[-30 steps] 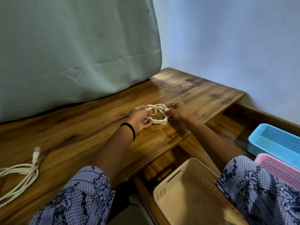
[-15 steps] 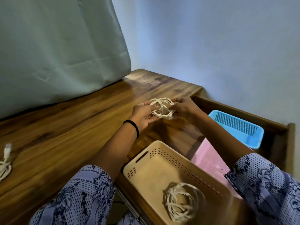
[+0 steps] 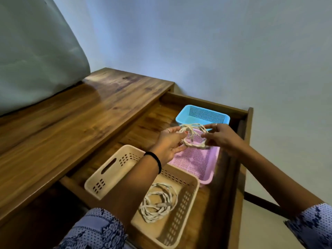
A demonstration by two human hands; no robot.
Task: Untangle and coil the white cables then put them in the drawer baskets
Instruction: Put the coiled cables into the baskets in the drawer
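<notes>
Both hands hold one coiled white cable [image 3: 193, 136] in the air above the pink basket [image 3: 195, 162], which sits in the open drawer [image 3: 240, 159] between the blue basket [image 3: 203, 115] at its 12 o'clock and the beige basket [image 3: 115, 169] at its 7 o'clock. The left hand [image 3: 170, 142] pinches the coil's 9 o'clock side with thumb and fingers, and the right hand [image 3: 220, 136] pinches its 3 o'clock side, so the hands stand apart with the loops stretched between them. A second coil [image 3: 158, 202] already lies on the beige basket's floor, loose and partly spread. The wooden surface [image 3: 71, 123] runs off toward 10 o'clock, with a pale cloth-covered shape [image 3: 36, 51] standing on it. The main risk, as I judge it, is that the loops spring open once the pinch is let go, since nothing visibly binds them; dropping the coil from this height would make that likelier and undo the coiling. A loose end could also hang over the pink basket's rim or snag in its mesh, and might then catch when the drawer is pushed in.
</notes>
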